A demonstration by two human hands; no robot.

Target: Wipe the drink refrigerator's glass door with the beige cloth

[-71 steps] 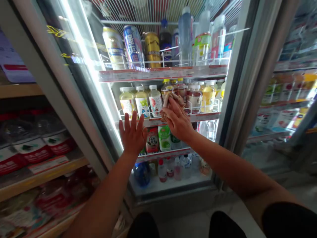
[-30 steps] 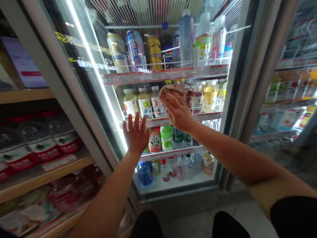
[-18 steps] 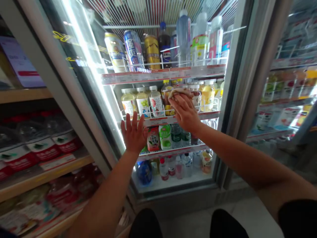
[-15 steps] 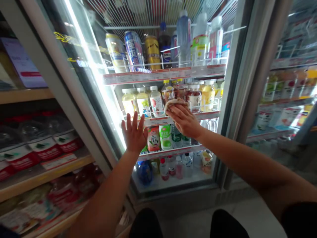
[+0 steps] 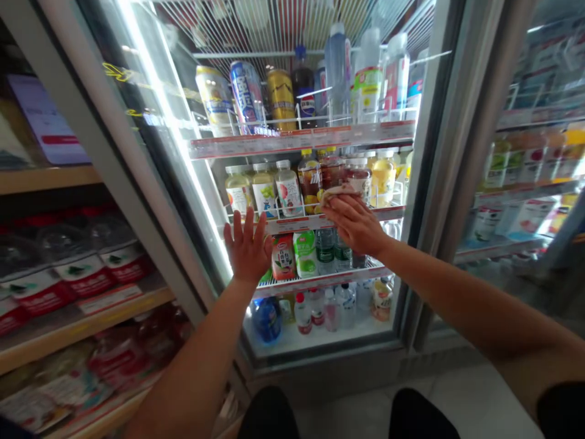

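The glass door (image 5: 329, 355) of a lit drinks cooler stands ahead, and a crumpled, pale cloth (image 5: 336, 193) lies against it, a little right of its middle. The right hand (image 5: 354, 222) holds this cloth to the door, its fingers close together and laid flat over the fabric. Left of the door's middle is the left hand (image 5: 249, 250), empty, fingers wide apart, palm facing the pane; how firmly it presses I cannot tell. Behind the door's upper left stand 3 cans (image 5: 247, 97); behind its middle, left of the cloth, are 3 white-capped bottles (image 5: 264, 189) and a yellow-capped bottle (image 5: 311, 177) of dark drink. A blue bottle (image 5: 266, 320) sits behind the door's lower left. To the door's left, a wooden-edged shelf (image 5: 82, 332) carries red-labelled bottles (image 5: 121, 262); to its right are more drinks (image 5: 498, 161), somewhat blurred.
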